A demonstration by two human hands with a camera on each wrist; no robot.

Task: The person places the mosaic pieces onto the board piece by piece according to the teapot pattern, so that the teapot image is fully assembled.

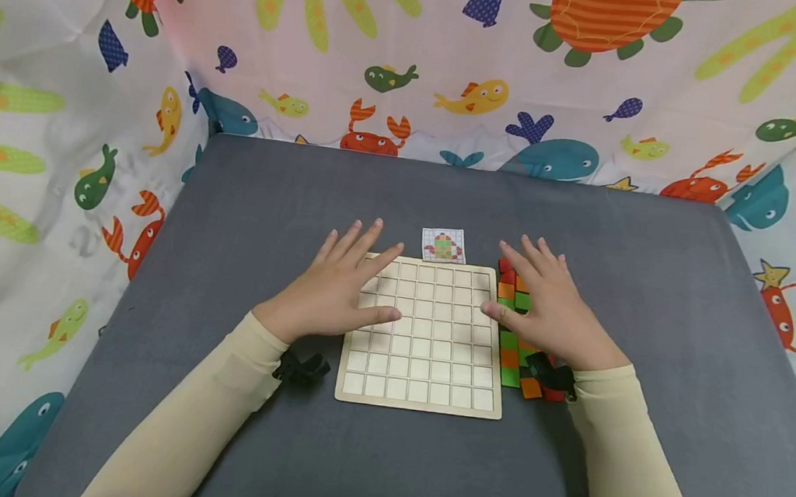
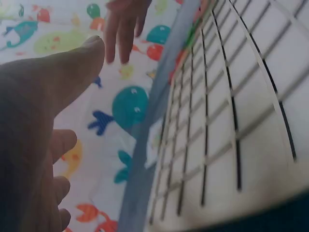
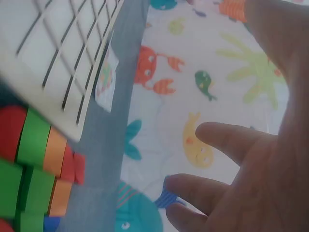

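A pale wooden grid board [image 1: 421, 348] with square cells lies flat on the grey table. Over its left edge my left hand [image 1: 335, 290] hovers, fingers spread, holding nothing. My right hand [image 1: 547, 315] is spread in the same way above the board's right edge and the coloured blocks [image 1: 510, 359], which it partly hides. Red, orange and green blocks stand packed beside the board; the right wrist view also shows a blue block [image 3: 52, 223] among the green blocks [image 3: 36, 186]. Just beyond the board's far edge lies a small card [image 1: 443, 246] printed with a coloured grid pattern.
The grey table [image 1: 381, 466] extends around the board on every side. A white cloth [image 1: 421, 137] printed with sea animals hangs behind the table and along both sides. A black strap device sits on each wrist, the left wrist camera [image 1: 303, 369] close to the board's left edge.
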